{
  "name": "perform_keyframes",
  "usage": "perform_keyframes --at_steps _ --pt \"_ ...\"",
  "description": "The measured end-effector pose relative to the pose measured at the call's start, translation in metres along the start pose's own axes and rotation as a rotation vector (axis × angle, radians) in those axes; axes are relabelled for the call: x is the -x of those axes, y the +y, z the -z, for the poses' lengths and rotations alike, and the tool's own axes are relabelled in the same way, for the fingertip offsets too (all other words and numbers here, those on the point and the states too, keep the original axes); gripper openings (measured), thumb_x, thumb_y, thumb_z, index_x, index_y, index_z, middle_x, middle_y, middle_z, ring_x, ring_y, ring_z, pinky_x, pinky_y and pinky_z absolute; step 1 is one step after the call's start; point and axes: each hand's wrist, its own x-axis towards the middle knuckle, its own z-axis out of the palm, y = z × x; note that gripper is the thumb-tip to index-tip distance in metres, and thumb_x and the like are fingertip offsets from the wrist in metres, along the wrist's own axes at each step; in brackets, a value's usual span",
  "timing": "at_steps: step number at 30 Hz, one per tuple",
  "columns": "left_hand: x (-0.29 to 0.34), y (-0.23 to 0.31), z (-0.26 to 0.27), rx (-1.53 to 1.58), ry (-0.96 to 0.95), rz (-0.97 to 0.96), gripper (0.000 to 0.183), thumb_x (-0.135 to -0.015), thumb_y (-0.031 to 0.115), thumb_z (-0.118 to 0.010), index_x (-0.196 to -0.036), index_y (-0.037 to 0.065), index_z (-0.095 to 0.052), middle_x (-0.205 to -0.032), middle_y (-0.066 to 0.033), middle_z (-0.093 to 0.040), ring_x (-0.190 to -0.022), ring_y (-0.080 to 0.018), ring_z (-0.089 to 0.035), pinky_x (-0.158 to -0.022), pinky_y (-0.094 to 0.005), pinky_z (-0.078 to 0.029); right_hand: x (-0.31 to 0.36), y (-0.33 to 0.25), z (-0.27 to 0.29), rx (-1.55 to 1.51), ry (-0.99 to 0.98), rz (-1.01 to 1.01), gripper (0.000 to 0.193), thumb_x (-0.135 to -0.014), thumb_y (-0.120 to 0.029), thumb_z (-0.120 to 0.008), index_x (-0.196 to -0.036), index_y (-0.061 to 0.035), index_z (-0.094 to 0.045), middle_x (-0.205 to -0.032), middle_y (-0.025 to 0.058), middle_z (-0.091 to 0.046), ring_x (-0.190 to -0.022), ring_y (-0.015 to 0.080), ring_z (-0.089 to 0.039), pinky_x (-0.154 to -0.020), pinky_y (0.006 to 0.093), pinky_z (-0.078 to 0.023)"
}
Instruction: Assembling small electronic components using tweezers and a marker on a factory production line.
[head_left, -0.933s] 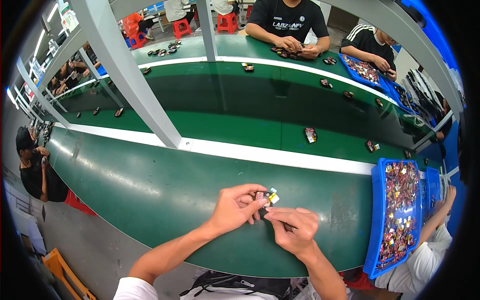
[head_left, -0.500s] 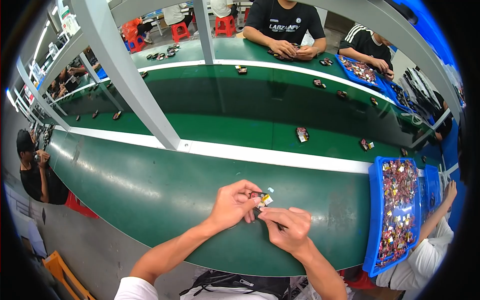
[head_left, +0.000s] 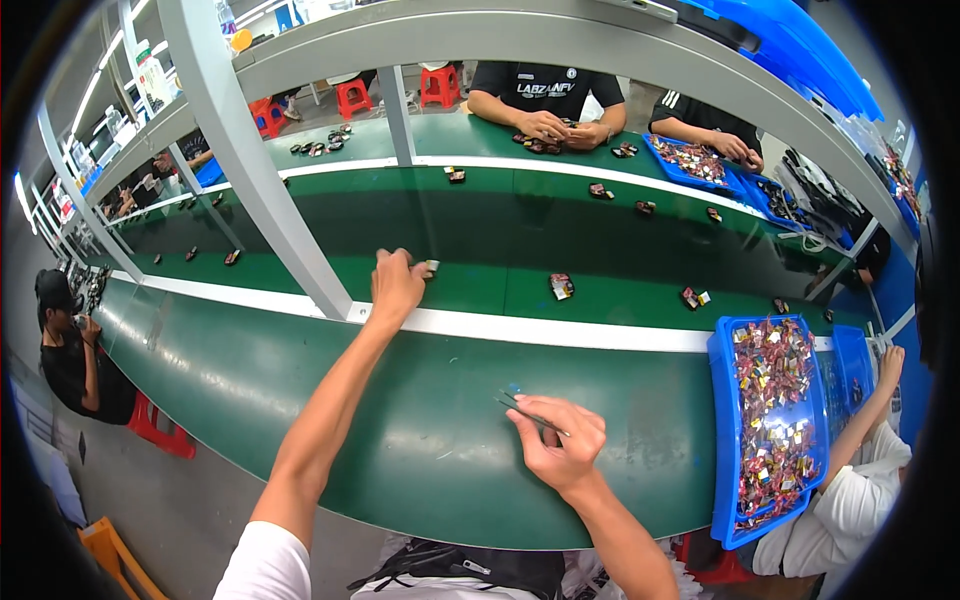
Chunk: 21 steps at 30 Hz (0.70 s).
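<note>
While the small device is pinched by the left hand at the green belt, left of frame centre, it is best kept level, tweezers held clear by the right hand.

1. Black T-shirt on the co-worker across the belt: one line of large white capital lettering runs over the chest.
2. Same shirt: a small round white emblem sits above the lettering, its detail too small to read.
3. White bottle, upper left: label print illegible.
4. Small dark part on the belt: pale patch, any print unreadable.
</note>
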Motion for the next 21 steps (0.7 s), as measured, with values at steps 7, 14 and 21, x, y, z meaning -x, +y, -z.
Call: perform_keyframes --at_steps 7,14,21 --pt "-0.011 0.049 -0.044 -0.046 -0.065 -0.464 0.016 -0.084 0.006 -0.061 -0.089 0.008 -0.076 -0.099 -0.0164 -0.071 -0.094 -0.038 -0.068 -0.082 -0.0498 -0.055 0.001 -0.009 0.002 0.073 -0.049 -0.009 0.02 -0.069 0.001 -0.085 -0.084 -0.0056 -0.073 -0.083 0.0053 -0.077 -0.058 0.0151 -0.068 -0.046 0.024 -0.041" --pt "-0.031 0.119 -0.099 -0.066 -0.479 -0.373 0.015 -0.079 0.017 -0.071 -0.09 0.011 -0.079 -0.096 -0.0088 -0.075 -0.095 -0.0286 -0.071 -0.083 -0.0385 -0.057 0.002 -0.007 0.003 0.06 -0.098 -0.045 0.018 -0.07 0.0 -0.084 -0.083 -0.0061 -0.073 -0.082 0.0047 -0.076 -0.059 0.0161 -0.068 -0.046 0.0244 -0.042" --pt "-0.037 0.127 -0.118 -0.254 -0.606 -0.332 0.016 -0.076 0.02 -0.077 -0.09 0.013 -0.076 -0.085 -0.0064 -0.072 -0.083 -0.0252 -0.07 -0.073 -0.0373 -0.056 0.001 -0.008 0.004 0.078 -0.138 -0.059 0.017 -0.072 -0.002 -0.084 -0.084 -0.0063 -0.073 -0.083 0.0043 -0.077 -0.06 0.0169 -0.069 -0.048 0.0252 -0.044"
